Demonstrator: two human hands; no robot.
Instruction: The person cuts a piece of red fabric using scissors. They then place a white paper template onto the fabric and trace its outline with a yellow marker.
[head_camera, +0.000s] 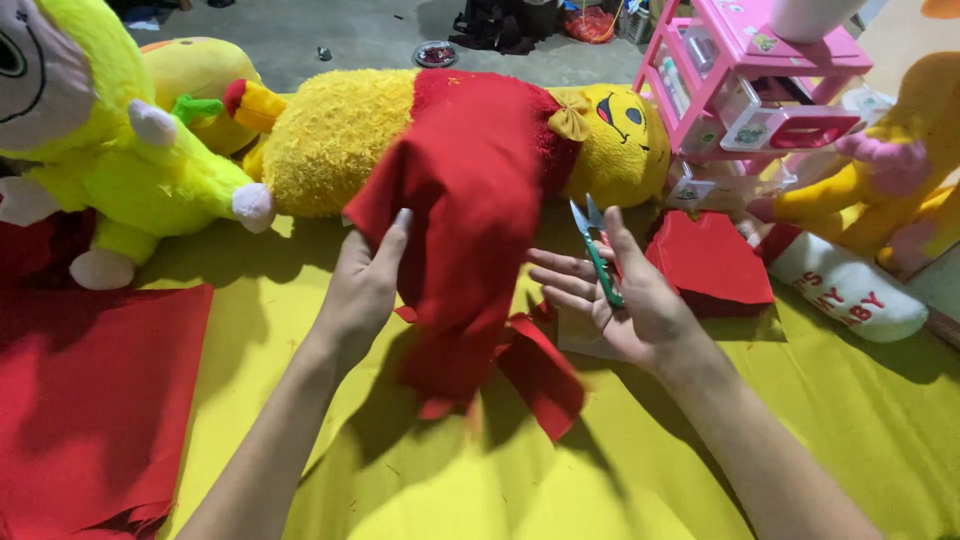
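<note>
1. Our left hand (362, 285) pinches the near-left edge of the red fabric piece (455, 215), thumb raised along the cloth and the fingers hidden behind it.
2. Our right hand (620, 300) lies palm up with the fingers spread, the small green-handled scissors (597, 250) resting across it, blades pointing far and slightly parted. The hand cradles the scissors more than it clamps them.
3. The red fabric hangs from the red garment on the long yellow plush toy (340, 150), which lies across the far side of the yellow surface (800, 420). Its lower end drapes down between our hands.
4. We judge this to be a fitting or trimming step: the cloth is held out and the scissors are not yet in a cutting grip. A cut would call for fingers through the handles and the edge kept taut.
5. Red offcuts (545, 375) lie just near the fabric, another red piece (708, 262) lies right of the scissors, and a large red sheet (90, 400) covers the near left.
6. A lime-green plush (130, 150) sits far left, a pink plastic rack (750, 80) far right, and a yellow and pink plush (890, 180) is cut off at the right edge.
7. The scissor handles are hidden in the palm, and we cannot tell whether the held fabric is sewn to the garment.
</note>
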